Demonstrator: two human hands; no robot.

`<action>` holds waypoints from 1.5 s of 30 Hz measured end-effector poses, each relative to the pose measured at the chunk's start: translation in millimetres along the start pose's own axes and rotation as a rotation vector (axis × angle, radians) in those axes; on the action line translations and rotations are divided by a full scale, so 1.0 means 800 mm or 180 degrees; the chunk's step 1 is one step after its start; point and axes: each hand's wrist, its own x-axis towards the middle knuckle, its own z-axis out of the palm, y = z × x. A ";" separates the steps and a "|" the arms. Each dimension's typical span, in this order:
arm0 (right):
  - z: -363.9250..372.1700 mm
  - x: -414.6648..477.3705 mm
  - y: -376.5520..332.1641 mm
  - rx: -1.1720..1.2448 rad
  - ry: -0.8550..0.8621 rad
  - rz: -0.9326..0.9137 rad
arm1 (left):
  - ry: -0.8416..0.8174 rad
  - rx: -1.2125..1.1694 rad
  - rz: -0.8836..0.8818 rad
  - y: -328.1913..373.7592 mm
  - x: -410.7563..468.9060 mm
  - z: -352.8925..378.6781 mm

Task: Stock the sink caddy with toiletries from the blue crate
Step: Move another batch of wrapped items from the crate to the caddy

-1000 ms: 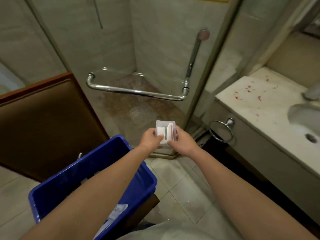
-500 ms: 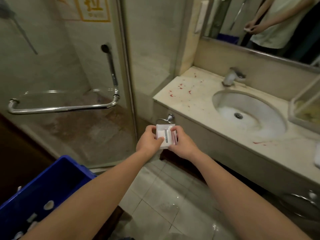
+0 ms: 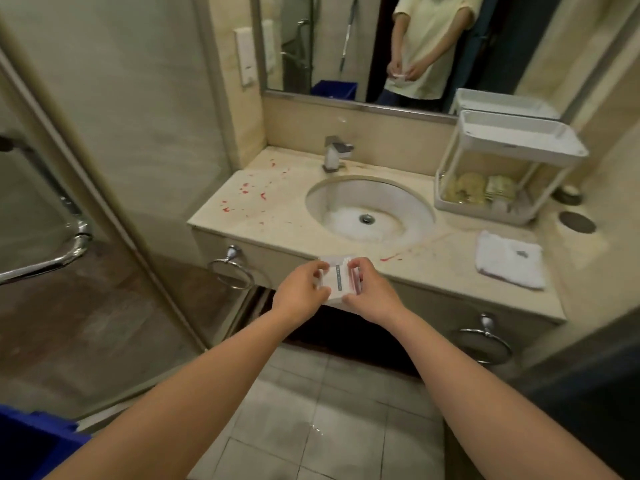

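marble counter (image 3: 287, 230) fills the view, round basin (image 3: 349, 202) sunk in its middle. at the far right stands the white two-tier caddy (image 3: 526, 152); its lower tier holds what look like yellowish sachets (image 3: 474, 192), too blurred to be sure. a corner of the blue crate (image 3: 31, 441) peeks in bottom left. a folded white towel (image 3: 507, 259) lies in front of the caddy. over the counter's front edge, left hand (image 3: 299, 289) and right hand (image 3: 372, 292) pinch a small white packet stack (image 3: 339, 278), fingers curled round its sides.
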 end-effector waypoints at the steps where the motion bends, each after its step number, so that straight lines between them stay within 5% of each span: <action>1: -0.013 -0.004 0.014 0.0010 0.0078 0.0057 | -0.0091 0.0023 0.0089 0.014 0.004 0.012; 14: -0.138 -0.032 0.142 0.0257 0.0860 0.0706 | -0.1049 0.0154 0.0966 0.149 0.066 0.132; 45: -0.373 0.246 0.324 0.0153 0.1705 0.1497 | -0.1572 -0.0125 0.1386 0.341 0.443 0.332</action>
